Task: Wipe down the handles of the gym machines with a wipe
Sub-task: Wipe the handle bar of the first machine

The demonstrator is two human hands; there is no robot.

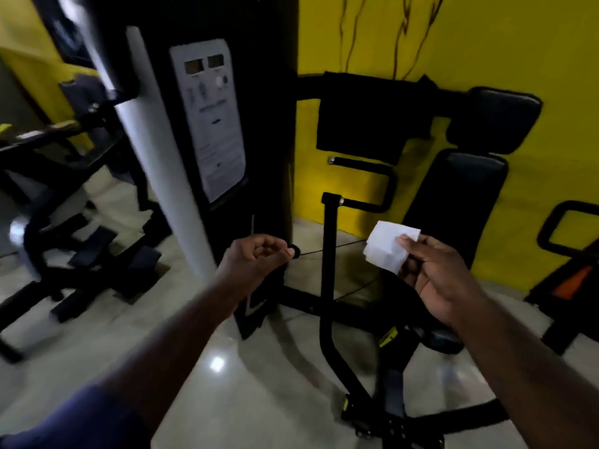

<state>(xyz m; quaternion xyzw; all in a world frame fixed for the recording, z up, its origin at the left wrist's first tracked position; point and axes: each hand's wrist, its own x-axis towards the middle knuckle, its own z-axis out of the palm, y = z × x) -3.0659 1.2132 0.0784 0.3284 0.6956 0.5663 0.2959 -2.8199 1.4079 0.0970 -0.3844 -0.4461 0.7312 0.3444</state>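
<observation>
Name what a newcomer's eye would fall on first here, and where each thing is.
The white wipe, pinched in the right hand at centre right, stands out against the dark machine frame. The bright yellow wall fills the upper right behind it. The left hand, loosely curled, is raised at centre.

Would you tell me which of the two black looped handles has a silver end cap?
The middle handle, above the wipe in the right hand, ends in a silver cap; the far-right handle shows none.

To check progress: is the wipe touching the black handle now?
No, the right hand holds the white wipe in the air, short of the curved black handle.
</observation>
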